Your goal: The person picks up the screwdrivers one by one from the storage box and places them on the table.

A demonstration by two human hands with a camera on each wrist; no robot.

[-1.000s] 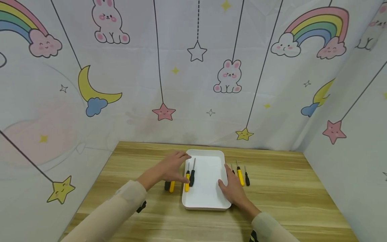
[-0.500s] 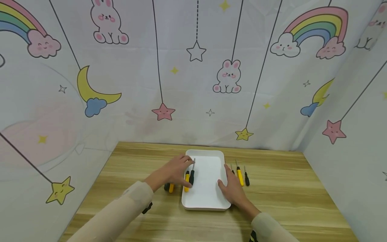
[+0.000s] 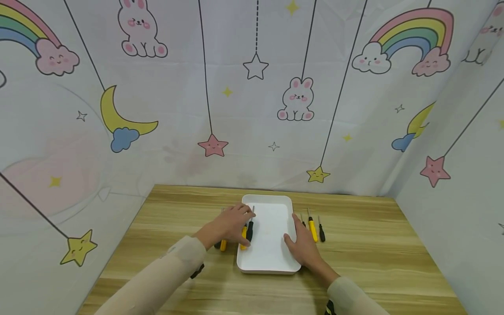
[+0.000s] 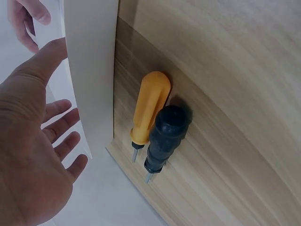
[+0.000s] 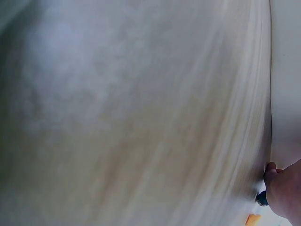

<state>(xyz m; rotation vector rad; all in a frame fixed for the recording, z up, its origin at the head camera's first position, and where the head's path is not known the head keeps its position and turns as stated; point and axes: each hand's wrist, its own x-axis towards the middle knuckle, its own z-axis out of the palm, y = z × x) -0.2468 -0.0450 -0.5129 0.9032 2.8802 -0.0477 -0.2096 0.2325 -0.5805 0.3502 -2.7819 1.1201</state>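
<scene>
A white tray (image 3: 271, 251) lies lengthwise before me. Along its left inner side are a yellow-handled screwdriver (image 3: 243, 245) and a black-handled screwdriver (image 3: 250, 232). My left hand (image 3: 231, 224) hovers over that pair, fingers spread and thumb near the handles, hiding part of the yellow one. In the left wrist view, the fingers reach past the tray wall (image 4: 94, 61) with gaps between them. My right hand (image 3: 305, 248) grips the tray's right wall, thumb inside and fingers outside.
Left of the tray, another yellow screwdriver (image 4: 150, 103) and a black one (image 4: 167, 134) lie on the wooden table (image 3: 177, 210). To the right lie a yellow screwdriver (image 3: 312, 228), a black one (image 3: 321, 232) and a partly hidden dark-handled one (image 3: 303, 220). A patterned cloth (image 3: 252, 170) hangs behind.
My left hand has moved right and slightly down over the two screwdrivers in the tray. My right hand and the tray have stayed in place.
</scene>
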